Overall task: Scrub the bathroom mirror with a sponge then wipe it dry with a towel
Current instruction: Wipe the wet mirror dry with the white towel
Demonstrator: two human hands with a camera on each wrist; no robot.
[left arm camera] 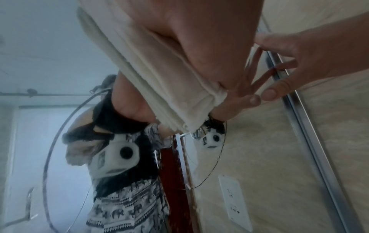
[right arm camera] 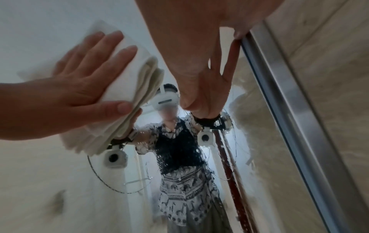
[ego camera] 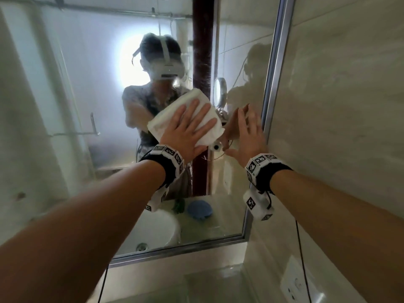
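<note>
Here your left hand (ego camera: 188, 127) lies flat, fingers straight and spread, pressing the one folded towel (ego camera: 185, 110) against the mirror (ego camera: 87, 84); the towel's long axis runs up and to the right. Your right hand (ego camera: 249, 136), open and empty, rests its fingertips on the glass just right of it, beside the frame (ego camera: 273, 73). One blue sponge (ego camera: 200, 209) lies below.

Folded white towel (ego camera: 197, 110) against mirror (ego camera: 87, 84)
</note>
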